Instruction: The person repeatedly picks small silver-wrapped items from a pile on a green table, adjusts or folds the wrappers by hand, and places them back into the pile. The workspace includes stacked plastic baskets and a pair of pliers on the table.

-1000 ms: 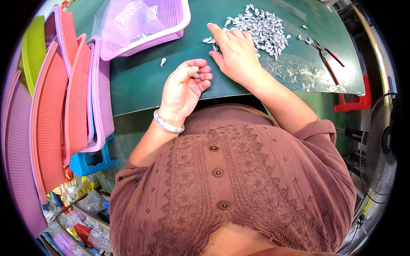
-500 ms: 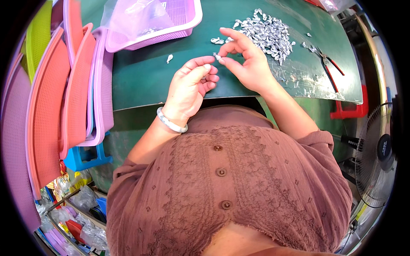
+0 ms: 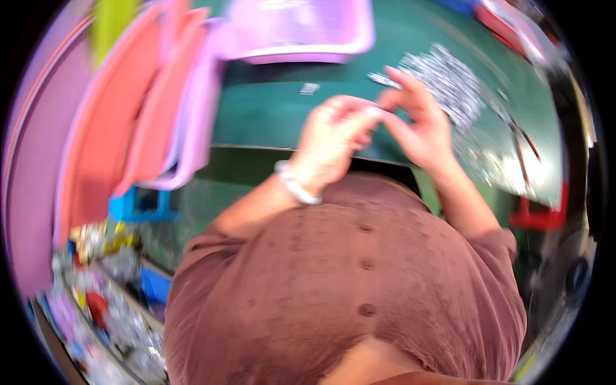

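Note:
The picture is smeared by motion. Over the near edge of the green table (image 3: 256, 122), my left hand (image 3: 333, 138) has its thumb and forefinger pinched together, the other fingers curled. My right hand (image 3: 422, 125) meets it fingertip to fingertip, thumb and forefinger closed, another finger raised. A small silvery piece was in the right pinch a moment earlier; blur and fingers hide it now. Past the right hand lies a heap of small silvery pieces (image 3: 452, 80). One loose silvery piece (image 3: 309, 88) rests by itself, beyond my left hand.
A purple plastic basket (image 3: 295, 56) stands at the back. Stacked orange baskets (image 3: 109, 128) and purple ones crowd the left side. Pliers (image 3: 518, 144) lie on the table at right. A blue stool (image 3: 144, 205) is low left, a red stool (image 3: 539, 215) low right.
The whole view has shifted and blurred, so table, baskets and hands sit farther right in the picture. My hands have come together at the fingertips.

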The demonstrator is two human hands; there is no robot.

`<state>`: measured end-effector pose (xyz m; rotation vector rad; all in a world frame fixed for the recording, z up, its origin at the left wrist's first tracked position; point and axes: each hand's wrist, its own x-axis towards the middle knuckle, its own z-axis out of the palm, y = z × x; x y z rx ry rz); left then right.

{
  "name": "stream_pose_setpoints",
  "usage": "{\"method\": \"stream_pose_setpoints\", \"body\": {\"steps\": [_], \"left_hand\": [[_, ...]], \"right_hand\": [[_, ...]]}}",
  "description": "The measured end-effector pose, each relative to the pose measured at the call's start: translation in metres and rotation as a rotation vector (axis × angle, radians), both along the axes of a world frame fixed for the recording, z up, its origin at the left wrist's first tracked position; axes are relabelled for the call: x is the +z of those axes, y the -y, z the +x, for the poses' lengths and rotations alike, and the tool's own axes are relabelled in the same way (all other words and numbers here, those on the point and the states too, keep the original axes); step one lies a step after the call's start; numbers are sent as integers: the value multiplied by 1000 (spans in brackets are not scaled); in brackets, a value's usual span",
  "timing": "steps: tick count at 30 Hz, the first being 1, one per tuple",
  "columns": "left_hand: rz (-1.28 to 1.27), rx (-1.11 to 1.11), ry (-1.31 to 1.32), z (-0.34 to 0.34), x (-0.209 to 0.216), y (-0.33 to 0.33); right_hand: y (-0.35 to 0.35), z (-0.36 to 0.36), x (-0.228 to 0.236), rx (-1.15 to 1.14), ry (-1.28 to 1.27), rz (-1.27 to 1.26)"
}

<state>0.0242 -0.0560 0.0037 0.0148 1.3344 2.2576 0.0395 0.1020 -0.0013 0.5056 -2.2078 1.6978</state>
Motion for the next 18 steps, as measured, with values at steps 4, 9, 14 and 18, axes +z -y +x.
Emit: {"method": "stream_pose_setpoints", "body": {"steps": [4, 9, 14, 18], "left_hand": [[-94, 101, -139, 7, 2, -5], [-213, 177, -277, 15, -6, -10], [-426, 293, -300, 13, 24, 17], [-489, 339, -419, 3, 18, 21]], "right_hand": [[-5, 0, 20, -10, -115, 373], [-18, -7, 23, 269, -165, 443], [10, -33, 36, 521, -28, 310], [13, -49, 34, 590, 42, 250]]}}
